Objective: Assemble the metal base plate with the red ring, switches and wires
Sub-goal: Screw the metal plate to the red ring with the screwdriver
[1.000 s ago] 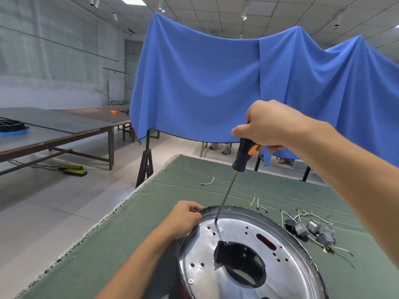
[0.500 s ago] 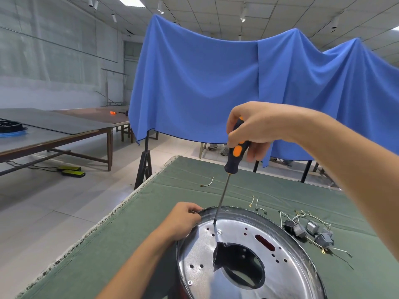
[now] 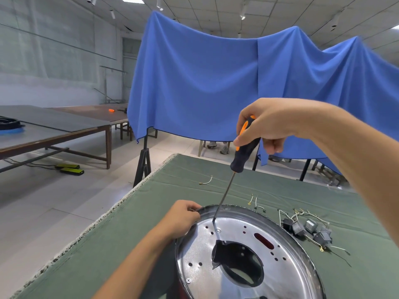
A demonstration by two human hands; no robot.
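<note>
- A person's right hand wraps its grip around the black-and-orange handle of a screwdriver, its tip set on or just beside a screw near the far rim of the metal base plate — which of the two cannot be told.
- The left hand pinches the plate's far-left rim, fingers curled over the edge, holding it in place on the green tabletop.
- One more screw sits seated at the plate's near-left edge — so fastening looks under way, not finished.
- Red shows through a slot right of the centre hole, suggesting the red ring lies beneath the plate.
- The switches lie in a loose heap just right of the plate, apparently unmounted.
- Loose wires lie beyond the plate's far rim; wiring, by this view, remains to be done.
</note>
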